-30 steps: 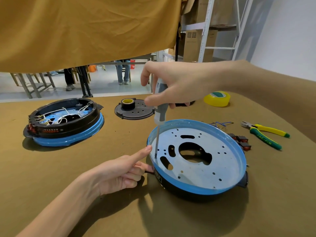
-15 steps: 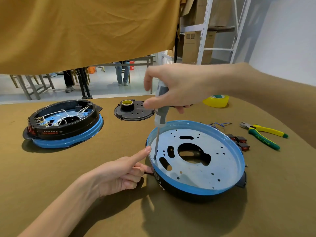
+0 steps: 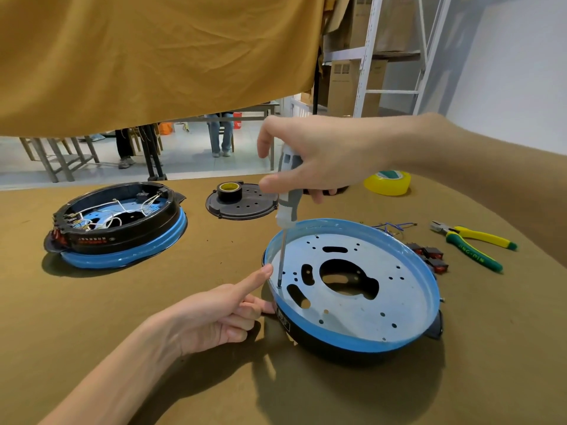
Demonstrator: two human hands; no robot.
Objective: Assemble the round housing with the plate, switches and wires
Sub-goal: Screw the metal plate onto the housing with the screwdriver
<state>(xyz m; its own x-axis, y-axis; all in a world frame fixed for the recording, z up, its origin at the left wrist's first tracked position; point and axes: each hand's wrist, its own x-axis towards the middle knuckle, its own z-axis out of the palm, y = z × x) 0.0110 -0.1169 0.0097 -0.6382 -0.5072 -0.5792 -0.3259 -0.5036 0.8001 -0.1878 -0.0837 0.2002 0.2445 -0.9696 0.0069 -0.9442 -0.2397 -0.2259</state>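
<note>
Lying beside housing (image 3: 352, 302): pliers (image 3: 472, 245), switches (image 3: 429, 256)

plate (image 3: 383, 289) in housing (image 3: 337, 342), pliers (image 3: 472, 243) right, second housing (image 3: 122, 228) left

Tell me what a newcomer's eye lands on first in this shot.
Front and centre, the right hand holds a screwdriver upright, tip on the metal plate inside the blue-rimmed housing, which the left hand steadies at its rim. Far left sits a second housing full of white wires; yellow-green pliers lie right.
</note>
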